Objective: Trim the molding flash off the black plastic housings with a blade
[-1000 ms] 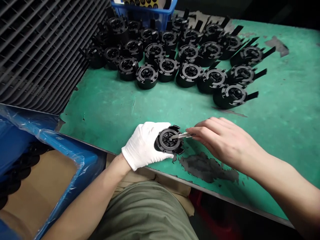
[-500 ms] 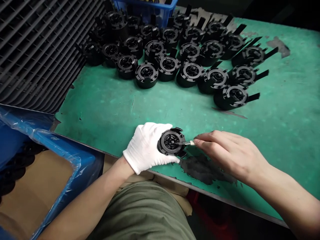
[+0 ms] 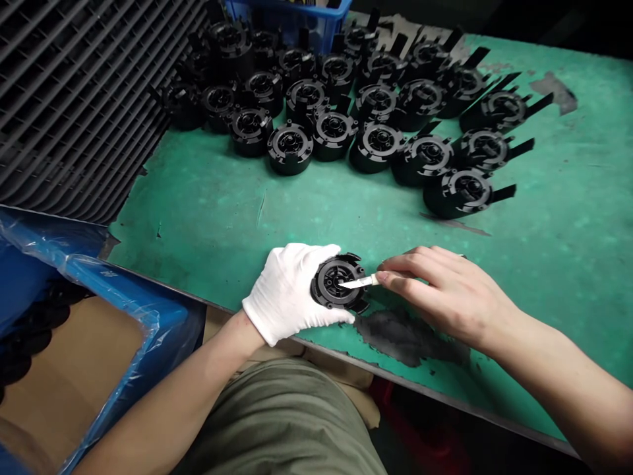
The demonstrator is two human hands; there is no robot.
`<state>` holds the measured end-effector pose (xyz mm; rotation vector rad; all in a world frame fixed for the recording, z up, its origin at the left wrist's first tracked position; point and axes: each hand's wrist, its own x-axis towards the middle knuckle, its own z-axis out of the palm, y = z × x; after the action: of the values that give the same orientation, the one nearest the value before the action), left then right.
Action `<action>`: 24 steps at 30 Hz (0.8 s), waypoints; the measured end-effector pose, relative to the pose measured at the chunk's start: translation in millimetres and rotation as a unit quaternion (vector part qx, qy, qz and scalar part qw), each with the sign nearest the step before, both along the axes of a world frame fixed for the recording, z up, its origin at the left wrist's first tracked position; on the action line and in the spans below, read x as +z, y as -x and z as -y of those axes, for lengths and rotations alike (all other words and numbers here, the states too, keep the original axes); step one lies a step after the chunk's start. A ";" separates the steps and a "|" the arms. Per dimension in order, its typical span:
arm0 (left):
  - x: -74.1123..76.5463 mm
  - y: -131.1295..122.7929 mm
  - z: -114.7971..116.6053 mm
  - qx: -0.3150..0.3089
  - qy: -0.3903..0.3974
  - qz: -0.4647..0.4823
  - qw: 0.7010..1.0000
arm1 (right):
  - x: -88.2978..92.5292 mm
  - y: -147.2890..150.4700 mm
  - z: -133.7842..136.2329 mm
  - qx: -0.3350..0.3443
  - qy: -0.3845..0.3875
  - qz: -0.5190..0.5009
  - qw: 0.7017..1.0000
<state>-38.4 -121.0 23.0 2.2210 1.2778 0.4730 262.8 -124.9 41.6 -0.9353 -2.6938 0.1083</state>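
Note:
My left hand (image 3: 291,290), in a white glove, is wrapped round a black round plastic housing (image 3: 329,293) near the table's front edge. The housing's ribbed, ringed face points up toward me. Bare and ungloved, my right hand (image 3: 440,290) pinches the pale handle of a craft knife (image 3: 359,283) from the right. Its blade reaches over the housing's face, with the tip close to the centre; whether it touches cannot be made out.
Several similar black housings (image 3: 290,146) stand in rows on the green table (image 3: 208,204). Stacked black grilles (image 3: 74,99) rise at the left. A blue bin (image 3: 316,20) sits behind, and a plastic-lined blue crate (image 3: 163,316) is at lower left. A dark worn patch (image 3: 400,336) marks the tabletop.
My right hand has shifted slightly left and turned the knife, so the flat of the blade now shows bright. My left hand and the housing stay in place.

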 end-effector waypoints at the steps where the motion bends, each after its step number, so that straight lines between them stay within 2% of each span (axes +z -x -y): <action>1: 0.4 -0.1 -0.3 -0.001 -0.001 0.000 1.000 | 0.0 0.6 -0.9 0.002 0.000 0.000 1.000; 17: -1.0 0.5 -0.5 -0.002 -0.008 -0.004 1.000 | -4.0 7.7 -11.1 0.004 0.000 0.004 1.000; 21: -2.2 1.1 0.8 0.000 -0.009 -0.011 1.000 | -4.7 12.2 -17.2 0.021 0.004 -0.046 0.999; 24: -4.0 1.9 2.0 0.001 -0.010 -0.011 1.000 | -4.6 11.4 -13.8 -0.018 0.044 -0.098 0.994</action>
<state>-40.3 -123.0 19.0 2.2473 1.2917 0.4644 251.5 -111.2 37.0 -0.9465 -2.5081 0.2966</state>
